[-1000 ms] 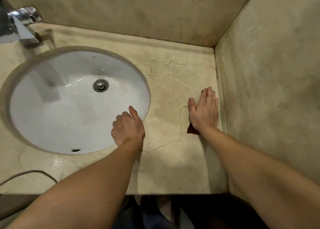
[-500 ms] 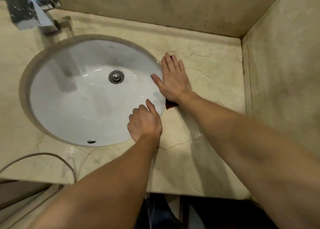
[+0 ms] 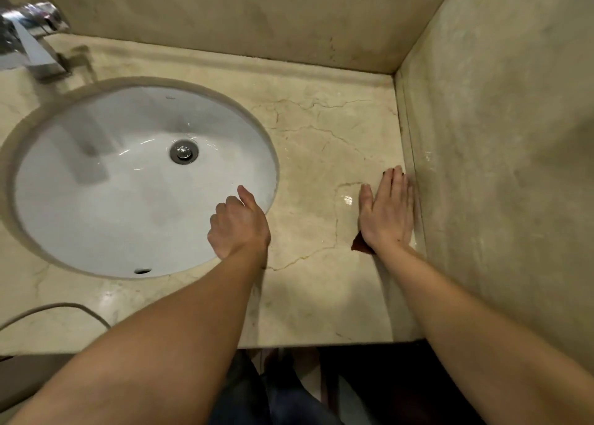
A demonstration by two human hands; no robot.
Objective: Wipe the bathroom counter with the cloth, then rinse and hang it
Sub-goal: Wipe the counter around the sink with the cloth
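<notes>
Half a second before, the right hand (image 3: 385, 212) had been pressed flat by the basin's rim; it had since slid across the table (image 3: 315, 296) to the side wall (image 3: 501, 167). Nearest me, a thin cable (image 3: 58, 309) curved over the table's front edge. The left hand (image 3: 239, 223) rested at the near right rim of the white basin (image 3: 96, 199), fingers curled into a loose fist around nothing. The right hand's fingers lay spread flat on the dark red cloth (image 3: 360, 246), only a corner peeking out by the wrist. Farther back sat the drain (image 3: 184, 152), then the chrome tap (image 3: 32, 38).
</notes>
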